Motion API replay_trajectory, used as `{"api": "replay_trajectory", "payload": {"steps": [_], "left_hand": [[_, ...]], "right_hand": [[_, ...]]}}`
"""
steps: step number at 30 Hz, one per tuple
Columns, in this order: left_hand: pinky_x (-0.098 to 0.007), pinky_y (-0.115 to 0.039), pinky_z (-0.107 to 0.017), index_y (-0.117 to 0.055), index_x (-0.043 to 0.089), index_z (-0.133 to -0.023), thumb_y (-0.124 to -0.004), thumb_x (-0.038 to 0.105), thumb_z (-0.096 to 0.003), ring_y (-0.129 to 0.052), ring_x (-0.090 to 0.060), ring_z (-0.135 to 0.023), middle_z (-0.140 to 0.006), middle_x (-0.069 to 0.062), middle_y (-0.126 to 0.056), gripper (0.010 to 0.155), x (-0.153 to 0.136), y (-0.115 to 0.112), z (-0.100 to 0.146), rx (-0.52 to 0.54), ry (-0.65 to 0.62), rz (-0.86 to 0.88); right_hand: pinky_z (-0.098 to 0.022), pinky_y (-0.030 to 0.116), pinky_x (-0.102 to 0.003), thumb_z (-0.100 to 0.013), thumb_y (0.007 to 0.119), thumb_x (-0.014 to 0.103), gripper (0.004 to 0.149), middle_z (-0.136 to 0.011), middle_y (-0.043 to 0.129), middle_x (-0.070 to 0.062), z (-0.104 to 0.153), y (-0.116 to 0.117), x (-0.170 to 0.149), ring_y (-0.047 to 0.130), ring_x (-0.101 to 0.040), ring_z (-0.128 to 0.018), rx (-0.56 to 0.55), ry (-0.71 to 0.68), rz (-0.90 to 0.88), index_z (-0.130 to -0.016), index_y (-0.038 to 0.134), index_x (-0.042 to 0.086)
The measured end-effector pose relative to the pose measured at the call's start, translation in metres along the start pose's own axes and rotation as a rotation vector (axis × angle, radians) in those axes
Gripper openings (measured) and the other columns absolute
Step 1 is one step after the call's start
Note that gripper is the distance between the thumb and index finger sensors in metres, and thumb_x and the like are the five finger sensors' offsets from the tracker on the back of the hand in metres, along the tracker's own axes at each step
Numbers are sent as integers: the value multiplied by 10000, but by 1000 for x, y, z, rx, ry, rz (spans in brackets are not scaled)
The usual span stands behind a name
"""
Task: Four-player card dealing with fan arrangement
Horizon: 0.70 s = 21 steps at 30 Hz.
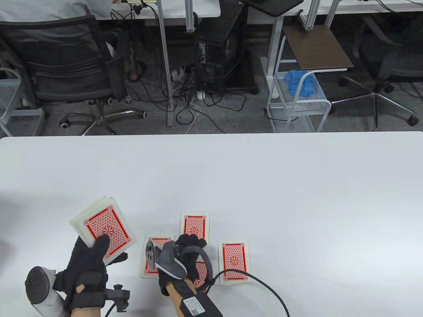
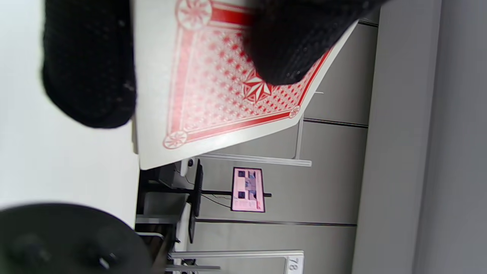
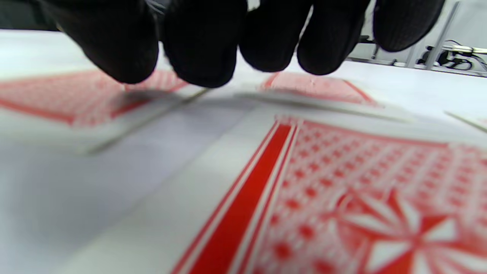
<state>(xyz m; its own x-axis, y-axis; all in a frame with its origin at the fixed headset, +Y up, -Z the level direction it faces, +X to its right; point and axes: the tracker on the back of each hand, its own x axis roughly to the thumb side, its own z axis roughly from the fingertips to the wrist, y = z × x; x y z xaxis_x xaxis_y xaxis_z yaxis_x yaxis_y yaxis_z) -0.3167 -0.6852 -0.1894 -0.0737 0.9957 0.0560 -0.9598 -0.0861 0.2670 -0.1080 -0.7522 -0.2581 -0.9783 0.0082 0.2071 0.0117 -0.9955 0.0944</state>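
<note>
The left hand [image 1: 86, 264] holds the thick deck of red-backed playing cards [image 1: 103, 225] above the white worktop [image 1: 264, 185], its thumb pressing on the top card and its fingers curled under the deck. The right hand [image 1: 185, 261] hovers low over the nearest of four face-down red-backed cards [image 1: 234, 262]; its fingers [image 3: 198, 45] hang curled and grasp nothing.

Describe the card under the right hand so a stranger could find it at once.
On the white table, four face-down cards lie near the front edge. The nearest card sits largely hidden beneath the right hand; the other three lie mostly or wholly uncovered.
</note>
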Motion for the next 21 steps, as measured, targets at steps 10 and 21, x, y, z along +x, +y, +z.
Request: {"api": "replay_trajectory", "payload": {"steps": [10,21], "left_hand": [[-501,-980,-376,-730,247,-1047,-844,361,-533,-1054,-399,-791,-1020,-2,-937,539,-27,-50,-6,-359,106,24],[-476,-999,-350,-776,286,-1004,-924,353,-492,-1091,-354,-755,-964,50,-990,538,-45,-87,4,-557,216,105]], "right_hand": [[-447,786,-697,-596,376,478,736,-853,898,-246,70,-56,-63,990,-505,-611,-374,-206,-510,-1015,716,-21],[-436,843,-587,-516,713,663,671,-654,838,-37,80,-52,-101,958,-268,-494,-493,-184,-588,-877,703,96]]}}
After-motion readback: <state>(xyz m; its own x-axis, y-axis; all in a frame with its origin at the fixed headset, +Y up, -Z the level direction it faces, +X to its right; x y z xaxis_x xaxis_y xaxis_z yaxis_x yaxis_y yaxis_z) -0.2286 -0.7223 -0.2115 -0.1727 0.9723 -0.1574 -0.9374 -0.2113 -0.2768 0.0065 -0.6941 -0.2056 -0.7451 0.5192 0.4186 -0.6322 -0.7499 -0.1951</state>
